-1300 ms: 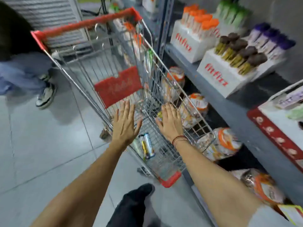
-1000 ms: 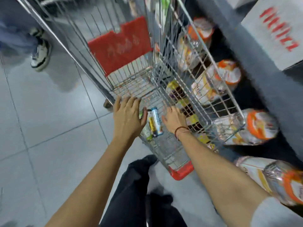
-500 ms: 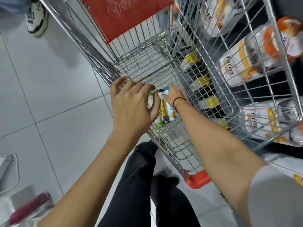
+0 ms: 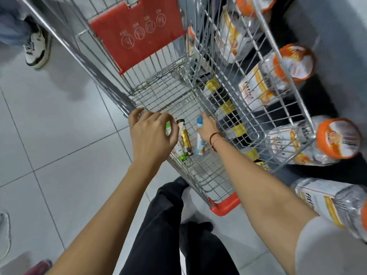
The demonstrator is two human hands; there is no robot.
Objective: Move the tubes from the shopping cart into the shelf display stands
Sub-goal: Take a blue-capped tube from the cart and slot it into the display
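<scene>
1. Black trousers [image 4: 158, 225] of the person stand nearest, just beside the red corner bumper [image 4: 225, 206] of the shopping cart [image 4: 198, 100].
2. Both bare forearms reach down into the wire basket.
3. Three tubes lie side by side on the basket floor: a green-and-white tube [image 4: 179, 150], a gold tube [image 4: 185, 137] with a dark cap, and a white tube [image 4: 200, 143] with a blue cap.
4. Left hand [image 4: 152, 135] curls over the green-and-white tube; its fingers [image 4: 158, 118] are bent together above the tube's far end, but whether they grip it cannot be told.
5. Gold tube lies untouched in the gap between the two hands.
6. Right hand [image 4: 207, 129], a red cord at its wrist, has its fingers clamped around the upper part of the white tube, the blue cap poking out beyond them.
7. Beyond the fingers, the red child-seat flap [image 4: 137, 34] hangs in the cart.
8. Past the far wire wall, orange-lidded jars [image 4: 294, 62] lie on a dark lower shelf.
</scene>
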